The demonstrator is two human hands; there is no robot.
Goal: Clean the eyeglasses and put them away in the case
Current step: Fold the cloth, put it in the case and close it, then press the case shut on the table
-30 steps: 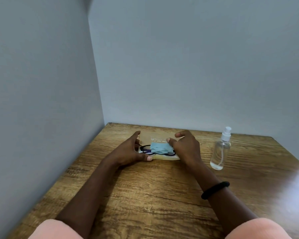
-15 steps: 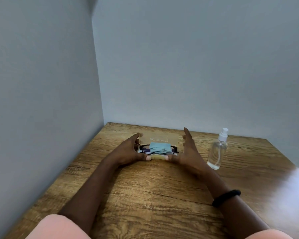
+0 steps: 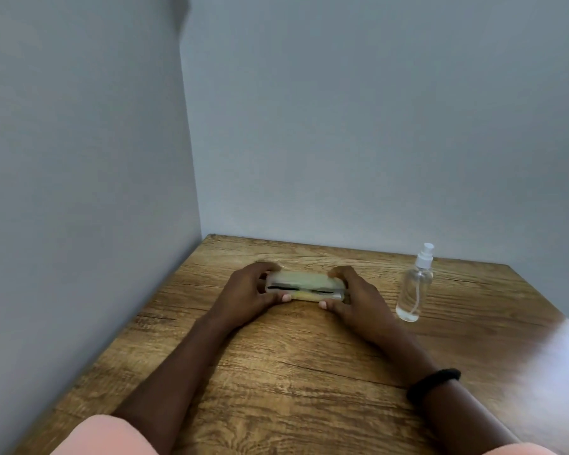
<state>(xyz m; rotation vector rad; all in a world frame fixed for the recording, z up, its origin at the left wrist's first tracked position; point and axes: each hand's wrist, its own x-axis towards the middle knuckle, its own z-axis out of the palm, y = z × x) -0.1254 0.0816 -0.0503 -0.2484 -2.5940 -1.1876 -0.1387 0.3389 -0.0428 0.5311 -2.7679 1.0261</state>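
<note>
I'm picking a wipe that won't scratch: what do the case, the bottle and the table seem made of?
Case: probably translucent frosted plastic, pale yellowish; dark shapes show through. Bottle: clear plastic or glass, unclear which; see-through, with a white spray top. Table: wood or wood-look laminate; brown grain, sheen at right.

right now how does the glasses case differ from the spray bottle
The glasses case lies flat; the spray bottle stands upright. The left hand and right hand grip the case's ends; nothing touches the bottle. The case is milky yellowish; the bottle is clear with a white nozzle. Both sit on the wooden table.
</note>
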